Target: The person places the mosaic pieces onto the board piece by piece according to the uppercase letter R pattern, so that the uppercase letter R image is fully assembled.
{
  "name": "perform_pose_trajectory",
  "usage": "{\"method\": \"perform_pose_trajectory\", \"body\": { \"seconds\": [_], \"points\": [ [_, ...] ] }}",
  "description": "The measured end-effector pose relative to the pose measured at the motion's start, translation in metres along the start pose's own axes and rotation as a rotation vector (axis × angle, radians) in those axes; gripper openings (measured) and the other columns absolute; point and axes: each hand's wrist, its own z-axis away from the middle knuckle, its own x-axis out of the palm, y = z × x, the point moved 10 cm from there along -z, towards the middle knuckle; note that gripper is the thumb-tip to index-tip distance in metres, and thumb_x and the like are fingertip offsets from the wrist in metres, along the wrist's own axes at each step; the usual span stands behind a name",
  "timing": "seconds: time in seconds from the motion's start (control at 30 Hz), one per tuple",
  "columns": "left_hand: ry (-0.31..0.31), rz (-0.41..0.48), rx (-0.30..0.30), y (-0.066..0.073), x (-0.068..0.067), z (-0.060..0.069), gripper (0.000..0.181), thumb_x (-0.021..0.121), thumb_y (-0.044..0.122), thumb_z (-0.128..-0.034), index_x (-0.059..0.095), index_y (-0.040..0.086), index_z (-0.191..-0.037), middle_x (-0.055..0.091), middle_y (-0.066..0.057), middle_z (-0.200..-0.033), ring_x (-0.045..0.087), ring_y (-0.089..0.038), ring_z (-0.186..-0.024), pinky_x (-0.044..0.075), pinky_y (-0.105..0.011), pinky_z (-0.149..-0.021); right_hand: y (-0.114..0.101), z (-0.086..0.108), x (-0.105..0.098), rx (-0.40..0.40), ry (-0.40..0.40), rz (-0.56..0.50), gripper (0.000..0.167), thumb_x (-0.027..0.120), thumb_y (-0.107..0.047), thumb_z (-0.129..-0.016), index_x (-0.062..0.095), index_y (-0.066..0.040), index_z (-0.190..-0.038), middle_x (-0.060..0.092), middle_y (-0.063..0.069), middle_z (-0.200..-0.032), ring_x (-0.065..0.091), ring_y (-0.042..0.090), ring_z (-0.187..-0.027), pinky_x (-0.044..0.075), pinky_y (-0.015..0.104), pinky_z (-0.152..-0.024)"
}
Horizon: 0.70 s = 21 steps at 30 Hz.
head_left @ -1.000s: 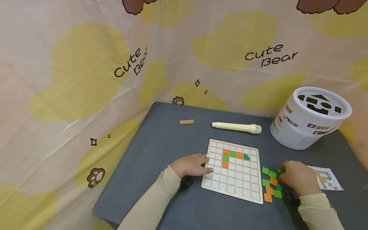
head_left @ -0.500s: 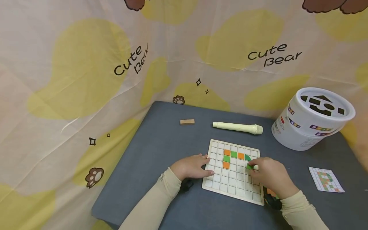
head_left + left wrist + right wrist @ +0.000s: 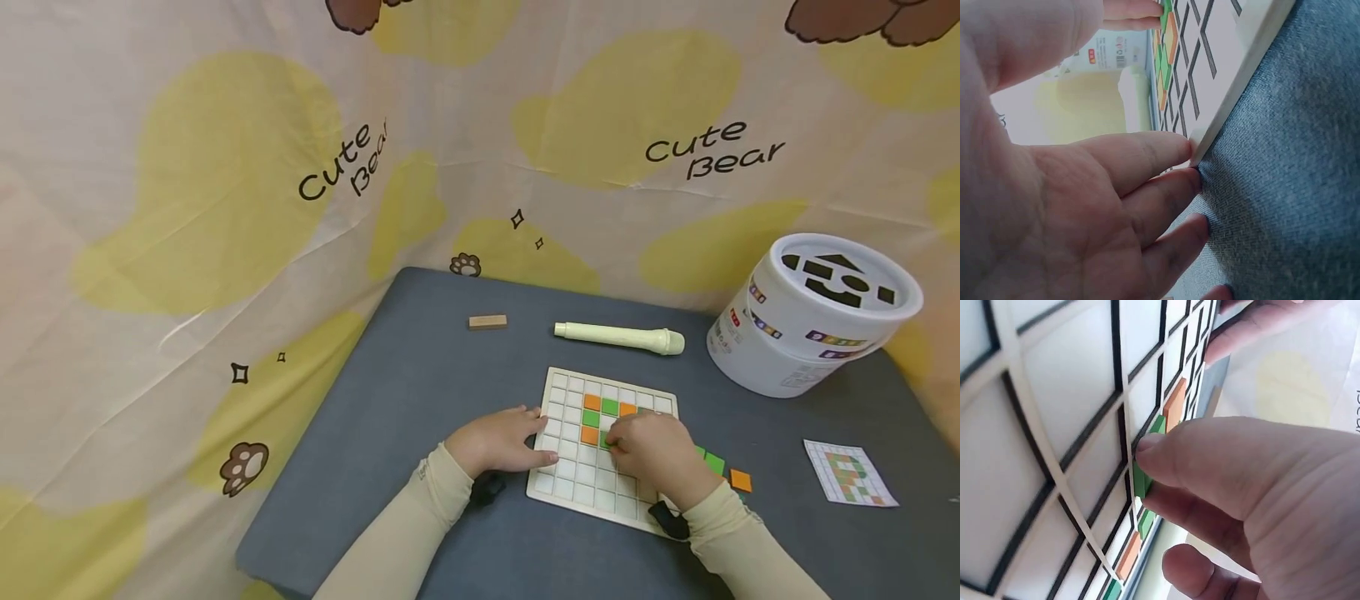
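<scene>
A white gridded wooden board (image 3: 573,482) lies on the table with orange and green square tiles set in some of its cells. With extended fingers, my left hand (image 3: 501,440) touches the board's left edge; the left wrist view shows fingertips (image 3: 1179,149) against the rim. Over the board's middle, my right hand (image 3: 660,457) pinches a green square tile (image 3: 1143,478) between thumb and finger. That tile is at a cell beside the lower orange tile (image 3: 590,436). The right hand hides part of the grid, and its forearm covers some loose tiles.
Loose green tiles (image 3: 714,463) and an orange tile (image 3: 740,481) lie right of the board. A printed pattern card (image 3: 851,475) is farther right. Behind stand a white bucket (image 3: 806,333), a pale yellow toy microphone (image 3: 618,337) and a small wooden block (image 3: 487,322).
My right hand has gone from the loose tiles leftward onto the board, carrying a green tile to the cell beside the lower orange one. The left hand has stayed at the board's edge.
</scene>
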Motion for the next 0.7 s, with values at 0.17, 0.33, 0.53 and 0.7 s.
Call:
{"method": "perform_pose_trajectory", "body": {
  "seconds": [0.17, 0.33, 0.53, 0.7],
  "points": [
    [0.007, 0.004, 0.0, -0.001, 0.001, 0.001, 0.076, 0.061, 0.058, -0.1033, 0.048, 0.011, -0.162, 0.04, -0.005, -0.168, 0.031, -0.026, -0.158, 0.031, -0.037, -0.124, -0.005, 0.002, -0.002, -0.018, 0.048, 0.003, 0.019, 0.091, -0.008, -0.081, 0.083, -0.025, -0.081, 0.076, -0.01, -0.088, 0.071, 0.016, -0.078, 0.058, 0.038, -0.063],
    [0.021, -0.002, 0.004, -0.002, 0.0, 0.002, 0.076, 0.062, 0.057, -0.103, 0.049, 0.01, -0.161, 0.041, -0.006, -0.168, 0.032, -0.027, -0.158, 0.031, -0.037, -0.124, 0.006, 0.005, -0.003, 0.046, 0.007, -0.045, 0.013, 0.092, -0.014, -0.084, 0.087, -0.019, -0.095, 0.077, -0.005, -0.096, 0.072, 0.018, -0.084, 0.06, 0.038, -0.064],
    [0.021, 0.001, 0.011, 0.002, 0.0, 0.002, 0.077, 0.063, 0.057, -0.1024, 0.048, 0.009, -0.162, 0.041, -0.006, -0.168, 0.031, -0.027, -0.158, 0.031, -0.037, -0.124, 0.078, 0.038, -0.024, 0.346, -0.017, -0.09, 0.019, 0.079, -0.011, -0.095, 0.084, -0.01, -0.114, 0.078, 0.014, -0.109, 0.065, 0.019, -0.072, 0.05, 0.037, -0.051],
    [0.017, 0.006, 0.004, 0.002, 0.001, 0.002, 0.077, 0.064, 0.056, -0.1021, 0.048, 0.011, -0.162, 0.04, -0.005, -0.168, 0.031, -0.026, -0.158, 0.031, -0.037, -0.124, 0.137, 0.077, -0.026, 0.541, -0.183, -0.135, 0.035, 0.077, -0.016, -0.098, 0.074, -0.001, -0.129, 0.073, 0.021, -0.11, 0.057, 0.021, -0.067, 0.05, 0.039, -0.053]
  ]
}}
